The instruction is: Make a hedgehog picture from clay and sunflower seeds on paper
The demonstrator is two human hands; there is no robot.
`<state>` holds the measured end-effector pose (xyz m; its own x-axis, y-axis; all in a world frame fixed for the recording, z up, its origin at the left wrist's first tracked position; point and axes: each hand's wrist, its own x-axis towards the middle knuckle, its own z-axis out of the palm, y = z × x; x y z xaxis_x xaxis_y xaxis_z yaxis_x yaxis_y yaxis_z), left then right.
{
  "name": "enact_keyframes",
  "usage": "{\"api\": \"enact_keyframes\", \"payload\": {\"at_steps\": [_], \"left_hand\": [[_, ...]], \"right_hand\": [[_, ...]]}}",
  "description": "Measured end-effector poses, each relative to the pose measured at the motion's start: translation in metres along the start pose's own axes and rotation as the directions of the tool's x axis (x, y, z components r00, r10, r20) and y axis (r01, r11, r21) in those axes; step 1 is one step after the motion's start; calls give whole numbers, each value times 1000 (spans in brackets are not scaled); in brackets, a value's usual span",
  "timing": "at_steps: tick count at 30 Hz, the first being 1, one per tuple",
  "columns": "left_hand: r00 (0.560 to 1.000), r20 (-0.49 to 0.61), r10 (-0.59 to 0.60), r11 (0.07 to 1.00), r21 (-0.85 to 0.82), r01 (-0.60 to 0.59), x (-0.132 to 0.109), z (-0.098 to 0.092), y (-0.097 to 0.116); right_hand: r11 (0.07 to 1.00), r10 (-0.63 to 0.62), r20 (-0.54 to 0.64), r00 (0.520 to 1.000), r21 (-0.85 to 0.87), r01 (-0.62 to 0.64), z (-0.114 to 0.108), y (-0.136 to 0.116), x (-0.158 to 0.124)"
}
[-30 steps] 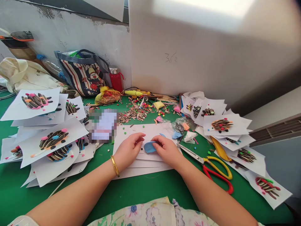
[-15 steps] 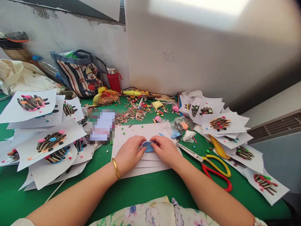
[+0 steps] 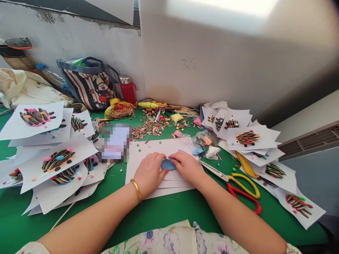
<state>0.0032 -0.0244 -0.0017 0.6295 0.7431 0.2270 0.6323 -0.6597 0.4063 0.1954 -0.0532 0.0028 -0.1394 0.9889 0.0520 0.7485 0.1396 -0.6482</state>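
Note:
A flattened piece of blue modelling clay (image 3: 168, 164) lies between my two hands, low over a stack of white paper (image 3: 140, 151). My left hand (image 3: 150, 171) pinches its left side between thumb and fingers. On the other side, my right hand (image 3: 187, 166) grips the clay's right edge, fingers bent over it. The fingertips hide parts of the clay's rim. Just right of my right hand lie large scissors (image 3: 230, 180) with one yellow and one red handle loop.
Sheets with sunflower-seed hedgehogs pile up at left (image 3: 57, 158) and right (image 3: 250, 139). Loose sunflower seeds (image 3: 150, 128) spread behind the paper. Bagged clay (image 3: 212, 152) sits behind the scissors. A phone-like blurred object (image 3: 115, 143) lies left of the paper. A red flask (image 3: 127, 90) stands behind.
Both hands have shifted slightly and the left wrist has moved a little right and down. The blue clay sits flatter and a bit to the right, still between both hands.

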Motion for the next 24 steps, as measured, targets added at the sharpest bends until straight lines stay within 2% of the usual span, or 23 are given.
{"api": "enact_keyframes", "payload": {"at_steps": [6, 13, 18, 24], "left_hand": [[1000, -1, 7, 1000, 5, -7, 1, -1, 1], [1000, 11, 19, 1000, 25, -19, 0, -2, 3], [1000, 26, 12, 999, 45, -14, 1, -2, 3], [999, 36, 11, 999, 52, -13, 1, -2, 3]], "right_hand": [[999, 39, -15, 999, 6, -39, -8, 5, 0], [997, 15, -31, 999, -69, -17, -13, 3, 0], [986, -38, -81, 996, -166, 24, -20, 4, -4], [961, -116, -50, 992, -260, 99, -15, 6, -17]]}}
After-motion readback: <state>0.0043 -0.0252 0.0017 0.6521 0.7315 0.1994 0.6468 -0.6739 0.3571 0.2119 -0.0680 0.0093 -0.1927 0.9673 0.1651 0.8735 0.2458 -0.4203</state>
